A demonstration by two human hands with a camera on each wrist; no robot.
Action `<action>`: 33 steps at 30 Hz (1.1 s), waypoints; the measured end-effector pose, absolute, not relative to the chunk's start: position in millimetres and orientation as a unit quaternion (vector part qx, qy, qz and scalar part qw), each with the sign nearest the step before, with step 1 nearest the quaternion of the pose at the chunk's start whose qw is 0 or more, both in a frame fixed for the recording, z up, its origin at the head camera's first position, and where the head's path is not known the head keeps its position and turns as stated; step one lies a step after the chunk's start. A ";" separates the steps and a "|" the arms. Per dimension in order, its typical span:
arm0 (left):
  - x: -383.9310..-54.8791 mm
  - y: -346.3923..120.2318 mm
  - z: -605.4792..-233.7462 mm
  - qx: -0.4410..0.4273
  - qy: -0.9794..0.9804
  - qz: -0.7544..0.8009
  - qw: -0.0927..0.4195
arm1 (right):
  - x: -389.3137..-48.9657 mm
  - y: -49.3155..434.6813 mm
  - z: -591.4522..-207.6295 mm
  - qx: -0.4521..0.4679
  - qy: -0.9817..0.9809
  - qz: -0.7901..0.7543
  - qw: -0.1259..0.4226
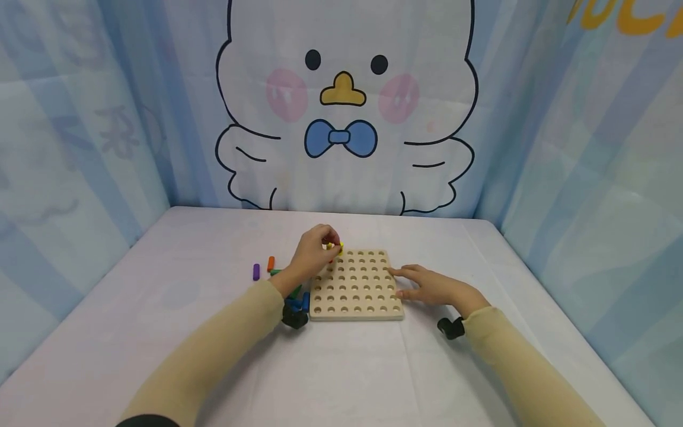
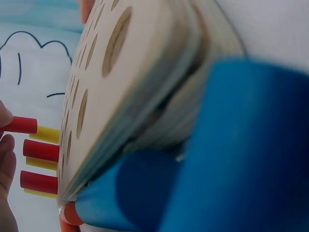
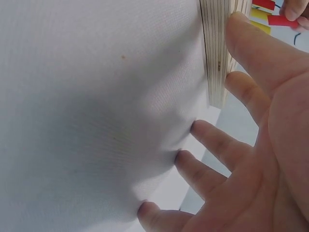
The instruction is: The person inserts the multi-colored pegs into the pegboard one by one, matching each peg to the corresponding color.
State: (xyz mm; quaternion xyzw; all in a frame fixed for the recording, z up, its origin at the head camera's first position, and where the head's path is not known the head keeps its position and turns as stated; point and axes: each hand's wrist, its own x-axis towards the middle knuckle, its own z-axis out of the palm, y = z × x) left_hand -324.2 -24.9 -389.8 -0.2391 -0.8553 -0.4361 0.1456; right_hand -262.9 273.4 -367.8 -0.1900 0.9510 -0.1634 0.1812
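A wooden pegboard point(image 1: 356, 317) with rows of round holes lies flat on the table. At its far left corner, my left hand point(image 1: 312, 252) pinches a red peg point(image 2: 21, 124) between thumb and fingers. Two more red pegs point(image 2: 41, 181) stand in the board's holes, alongside a row of yellow pegs point(image 2: 48, 134). The held peg overlaps a yellow one in the left wrist view. My right hand point(image 1: 432, 286) has its fingers spread, with thumb and index fingertip touching the board's right edge. The other fingertips of that hand reach down to the tablecloth.
Loose pegs lie left of the board: a purple peg point(image 1: 257, 272), an orange peg point(image 1: 271, 263), some green ones and several blue pegs point(image 1: 306, 301), partly hidden by the left wrist. A printed curtain point(image 1: 341, 178) stands behind the white table point(image 1: 213, 356).
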 end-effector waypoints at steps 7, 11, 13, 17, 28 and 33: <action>-323.4 -25.4 -393.6 -0.239 -0.867 -0.422 0.116 | -264.0 274.8 -369.9 -0.185 0.952 -0.165 0.181; -323.9 -25.8 -396.3 -0.232 -0.873 -0.411 0.119 | -264.3 274.3 -371.8 -0.181 0.951 -0.167 0.186; -324.3 -25.8 -397.5 -0.227 -0.876 -0.408 0.120 | -264.3 274.1 -372.3 -0.180 0.951 -0.168 0.188; -323.9 -25.2 -398.7 -0.220 -0.877 -0.410 0.118 | -263.6 273.6 -372.8 -0.179 0.951 -0.168 0.190; -324.4 -22.3 -397.7 -0.209 -0.875 -0.419 0.127 | -261.9 275.4 -370.0 -0.178 0.952 -0.164 0.186; -324.8 -21.8 -396.3 -0.206 -0.882 -0.405 0.123 | -262.6 274.9 -370.7 -0.179 0.952 -0.163 0.189</action>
